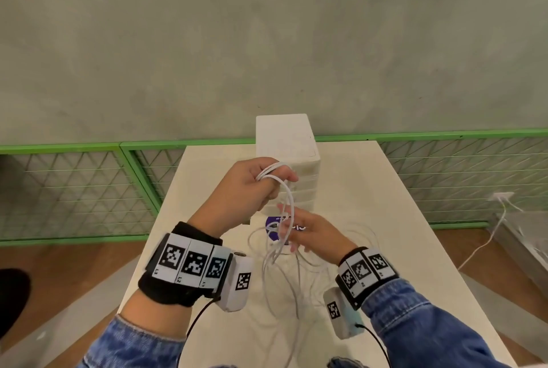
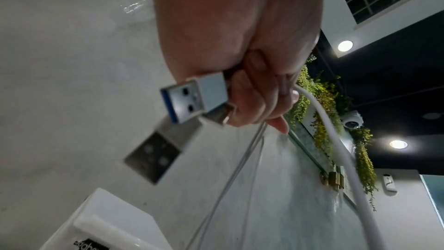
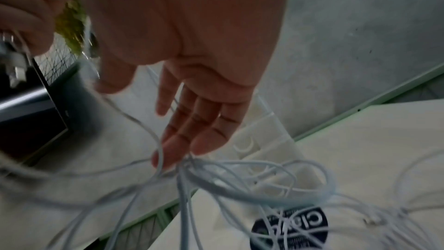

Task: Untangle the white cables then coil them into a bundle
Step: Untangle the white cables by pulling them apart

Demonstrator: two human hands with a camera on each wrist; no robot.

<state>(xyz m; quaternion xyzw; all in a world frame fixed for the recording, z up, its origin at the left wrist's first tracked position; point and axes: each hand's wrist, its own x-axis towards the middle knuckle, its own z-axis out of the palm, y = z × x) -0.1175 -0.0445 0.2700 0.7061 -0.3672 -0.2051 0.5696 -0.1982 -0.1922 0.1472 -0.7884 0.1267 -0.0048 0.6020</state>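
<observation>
My left hand (image 1: 255,187) is raised above the table and grips a bunch of white cables (image 1: 289,204) near their ends. In the left wrist view its curled fingers (image 2: 254,100) hold the cable (image 2: 336,149), and a silver USB plug (image 2: 192,100) juts from the fist with a second plug (image 2: 156,151) hanging below. The strands drop to a loose tangle (image 1: 284,272) on the table. My right hand (image 1: 302,231) is lower, its straight fingers (image 3: 192,136) spread among the hanging strands (image 3: 240,180), gripping none.
A white drawer box (image 1: 289,157) stands at the back of the pale table (image 1: 370,189), right behind my left hand. A dark round sticker (image 1: 272,227) lies under the cables. Green mesh fencing (image 1: 74,189) flanks the table. Another white cable (image 1: 492,234) hangs at the right.
</observation>
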